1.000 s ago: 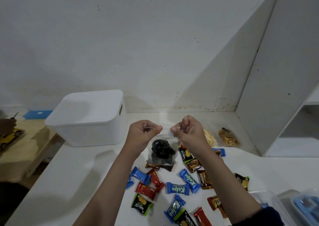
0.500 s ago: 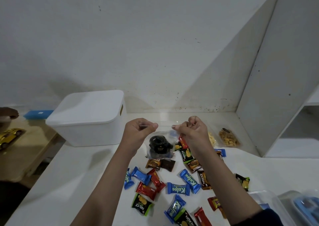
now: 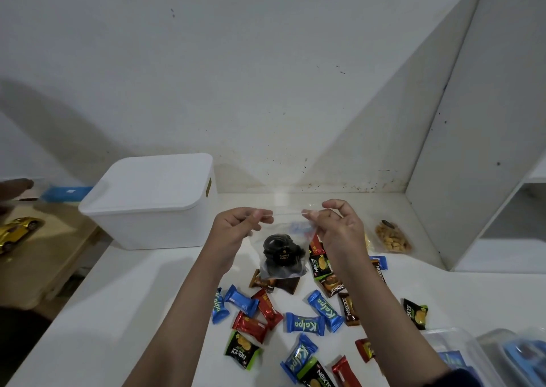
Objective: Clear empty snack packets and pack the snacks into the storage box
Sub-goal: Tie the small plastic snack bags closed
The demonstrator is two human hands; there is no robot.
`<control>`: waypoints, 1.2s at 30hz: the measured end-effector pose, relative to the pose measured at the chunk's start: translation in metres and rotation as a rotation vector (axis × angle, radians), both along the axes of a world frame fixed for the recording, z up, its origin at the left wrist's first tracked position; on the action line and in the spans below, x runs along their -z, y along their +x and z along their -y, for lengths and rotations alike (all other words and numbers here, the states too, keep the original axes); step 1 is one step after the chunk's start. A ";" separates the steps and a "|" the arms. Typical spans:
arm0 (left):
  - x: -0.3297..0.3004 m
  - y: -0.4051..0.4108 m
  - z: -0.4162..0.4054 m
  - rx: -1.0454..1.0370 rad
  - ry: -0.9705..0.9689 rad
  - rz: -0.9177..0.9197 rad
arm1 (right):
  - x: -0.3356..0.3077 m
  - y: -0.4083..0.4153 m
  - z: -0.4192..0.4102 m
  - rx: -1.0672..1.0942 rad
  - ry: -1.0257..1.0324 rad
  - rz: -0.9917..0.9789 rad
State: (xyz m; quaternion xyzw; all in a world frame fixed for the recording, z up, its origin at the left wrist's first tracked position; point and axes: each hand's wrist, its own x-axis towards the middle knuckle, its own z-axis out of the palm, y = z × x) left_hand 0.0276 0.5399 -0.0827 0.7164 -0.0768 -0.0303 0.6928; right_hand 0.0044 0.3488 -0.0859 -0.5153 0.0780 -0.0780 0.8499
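A clear plastic bag with dark round snacks inside hangs above the white table. My left hand pinches its top left corner, and my right hand pinches the top right corner, stretching the bag's mouth between them. Under and around the bag lie several wrapped snacks: blue Kalpa packets, red packets and black Nextar packets. The white storage box stands at the back left with its lid on.
A clear bag of pale nuts lies at the back right near a white shelf unit. Clear plastic containers sit at the lower right. A wooden table with a yellow toy car is at the left, near another person's hand.
Both hands have moved further apart, pulling the bag's top edge wider. The bag has risen slightly off the packets beneath it.
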 end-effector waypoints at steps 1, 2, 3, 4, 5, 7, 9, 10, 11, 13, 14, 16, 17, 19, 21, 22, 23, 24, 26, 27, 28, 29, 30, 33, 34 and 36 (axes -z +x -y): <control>0.002 0.000 0.001 -0.022 -0.027 -0.011 | 0.000 0.000 0.001 0.010 -0.007 0.002; 0.003 0.000 0.002 -0.058 -0.074 -0.034 | 0.001 0.000 0.002 0.025 -0.003 0.005; 0.003 0.000 0.005 -0.099 -0.133 -0.066 | 0.003 -0.001 0.003 0.039 0.012 0.010; 0.004 0.000 0.006 -0.135 -0.181 -0.093 | 0.005 -0.001 0.003 0.046 0.032 0.013; 0.004 0.000 0.007 -0.161 -0.206 -0.106 | 0.006 -0.001 0.003 0.044 0.050 0.010; 0.007 0.001 0.008 -0.192 -0.172 -0.097 | 0.008 -0.002 0.003 0.042 0.016 -0.012; 0.008 0.001 0.007 -0.198 -0.073 -0.048 | 0.010 -0.004 0.002 0.070 -0.245 -0.022; 0.008 0.002 0.006 -0.196 -0.005 -0.014 | 0.010 -0.006 0.002 0.083 -0.440 -0.008; 0.009 0.002 0.006 -0.188 0.072 0.017 | 0.011 -0.008 0.002 0.077 -0.635 0.022; 0.010 0.002 0.006 -0.150 0.268 0.076 | 0.009 -0.009 0.003 -0.010 -0.926 0.099; 0.011 0.001 0.007 -0.122 0.368 0.102 | 0.007 -0.008 0.004 -0.089 -1.006 0.121; 0.013 -0.002 0.008 -0.080 0.501 0.136 | 0.004 -0.006 0.004 -0.249 -1.097 0.119; 0.014 -0.003 0.009 -0.069 0.524 0.142 | 0.003 -0.006 0.004 -0.297 -1.125 0.104; 0.015 -0.004 0.010 -0.049 0.539 0.147 | 0.003 -0.005 0.002 -0.339 -1.154 0.074; 0.017 -0.005 0.009 -0.008 0.531 0.124 | 0.004 -0.004 0.001 -0.395 -1.170 0.040; 0.019 -0.005 0.008 0.017 0.516 0.106 | 0.005 -0.004 0.001 -0.443 -1.169 0.016; 0.021 -0.005 0.007 0.040 0.498 0.092 | 0.006 -0.003 0.002 -0.494 -1.146 -0.008; 0.024 -0.005 0.007 0.056 0.475 0.086 | 0.007 -0.003 0.002 -0.530 -1.097 -0.030; 0.030 -0.004 0.009 0.037 0.437 0.082 | 0.009 -0.004 0.002 -0.522 -0.944 -0.063; 0.033 -0.004 0.012 0.001 0.425 0.078 | 0.010 -0.005 0.002 -0.493 -0.862 -0.080; 0.035 -0.004 0.015 -0.060 0.416 0.069 | 0.010 -0.005 0.002 -0.461 -0.783 -0.101; 0.037 -0.004 0.018 -0.137 0.400 0.053 | 0.011 -0.006 0.001 -0.430 -0.702 -0.133; 0.039 -0.005 0.022 -0.207 0.367 0.028 | 0.011 -0.007 0.002 -0.400 -0.621 -0.178; 0.040 -0.013 0.031 -0.203 0.234 -0.123 | 0.016 -0.009 0.002 -0.356 -0.416 -0.309; 0.041 -0.017 0.035 -0.148 0.186 -0.182 | 0.019 -0.009 0.002 -0.350 -0.392 -0.330; 0.041 -0.025 0.041 -0.061 0.107 -0.264 | 0.026 -0.010 0.000 -0.337 -0.341 -0.344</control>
